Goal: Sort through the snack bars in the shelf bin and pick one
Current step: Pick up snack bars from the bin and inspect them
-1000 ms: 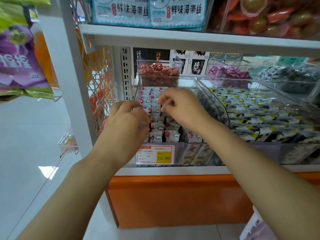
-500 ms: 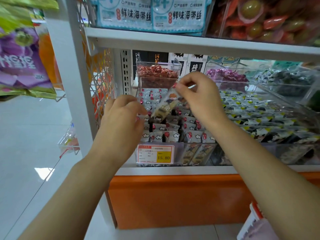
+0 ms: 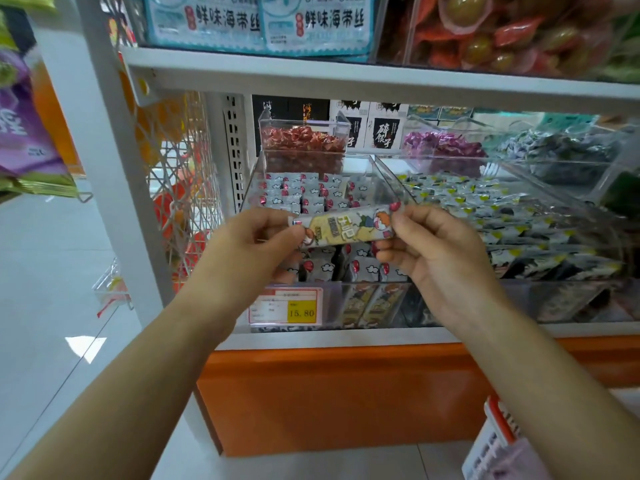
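A single snack bar point(image 3: 346, 226) in a pale yellow cartoon wrapper is held level in front of the clear shelf bin point(image 3: 388, 181). My left hand point(image 3: 252, 251) pinches its left end and my right hand point(image 3: 440, 251) pinches its right end. Behind and below it the bin holds several more snack bars point(image 3: 311, 197) standing in rows, white wrappers with red dots and clouds.
A price tag reading 15.80 point(image 3: 285, 309) hangs on the bin front. To the right, a neighbouring bin point(image 3: 502, 206) holds green-and-black packets. A small tub of red candies point(image 3: 304, 147) sits behind. The white shelf point(image 3: 346, 77) runs close overhead, its upright post point(image 3: 114, 150) at left.
My right hand lifted one bar out of the bin and brought it toward me. My left hand left the bin and took the bar's left end, which is now turned level.
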`<state>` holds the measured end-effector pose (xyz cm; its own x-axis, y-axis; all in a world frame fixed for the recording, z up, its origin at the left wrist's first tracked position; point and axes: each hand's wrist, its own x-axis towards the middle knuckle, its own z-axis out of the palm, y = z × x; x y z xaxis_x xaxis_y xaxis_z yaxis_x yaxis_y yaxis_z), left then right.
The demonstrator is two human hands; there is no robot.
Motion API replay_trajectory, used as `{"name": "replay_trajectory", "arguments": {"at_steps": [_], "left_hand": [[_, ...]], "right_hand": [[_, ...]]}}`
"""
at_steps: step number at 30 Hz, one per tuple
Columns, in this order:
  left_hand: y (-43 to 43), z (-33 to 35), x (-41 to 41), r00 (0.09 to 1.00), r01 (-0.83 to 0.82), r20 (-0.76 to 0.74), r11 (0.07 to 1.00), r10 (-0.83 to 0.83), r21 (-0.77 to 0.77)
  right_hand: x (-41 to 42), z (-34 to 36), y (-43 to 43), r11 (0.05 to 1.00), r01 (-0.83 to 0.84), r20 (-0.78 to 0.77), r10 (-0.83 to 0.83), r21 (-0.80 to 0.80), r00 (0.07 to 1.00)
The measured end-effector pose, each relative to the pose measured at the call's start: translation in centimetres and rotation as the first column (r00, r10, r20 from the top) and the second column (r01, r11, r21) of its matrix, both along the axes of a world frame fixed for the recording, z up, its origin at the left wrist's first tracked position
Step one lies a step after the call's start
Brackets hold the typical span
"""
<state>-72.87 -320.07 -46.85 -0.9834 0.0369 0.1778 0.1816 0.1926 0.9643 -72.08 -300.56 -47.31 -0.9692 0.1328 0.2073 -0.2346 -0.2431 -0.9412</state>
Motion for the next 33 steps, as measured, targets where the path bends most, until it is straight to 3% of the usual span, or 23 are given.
{"name": "replay_trajectory", "arguments": {"at_steps": [3,7,11,13,17,21,26,30,33], "left_hand": [[0.1,0.2,0.0,0.991,0.035,0.117,0.971,-0.064,0.238],[0.4,0.5,-0.1,0.963,0.052,0.193,0.833,-0.188,0.550],[0.6,0.6,-0.3,0.960,-0.006,0.208,0.732,-0.186,0.681],[0.7,0.5,-0.5,0.962,-0.016,0.206,0.719,-0.177,0.695],[0.7,0.2,-0.4,0.992,0.000,0.108,0.849,-0.068,0.528],[0.8,0.0,-0.1,1.000,0.009,0.016,0.970,-0.014,0.244],[0.5,0.0,0.2,1.000,0.020,0.000,0.985,-0.021,0.173],[0.6,0.4,0.8,0.988,0.147,-0.074,0.977,-0.137,0.152],[0.6,0.5,1.0,0.985,0.129,-0.117,0.992,-0.128,0.001]], "right_hand": [[0.1,0.0,0.4,0.999,-0.022,0.035,0.024,-0.039,0.999],[0.1,-0.1,0.7,0.990,-0.066,0.058,0.073,-0.121,0.996],[0.0,-0.1,0.8,0.970,-0.095,0.079,0.115,-0.226,0.990],[0.1,-0.2,0.7,0.976,-0.082,0.051,0.094,-0.201,0.994],[0.2,-0.4,0.5,0.998,-0.020,-0.065,0.024,0.061,0.998],[0.3,-0.6,0.2,0.984,-0.011,-0.127,0.034,0.178,0.991],[0.3,-0.7,0.0,0.972,-0.007,-0.131,0.039,0.235,0.991],[0.4,-0.9,-0.1,0.948,0.013,-0.137,0.033,0.319,0.990],[0.4,-0.6,-0.4,0.951,0.037,-0.133,0.004,0.307,0.991]]}}
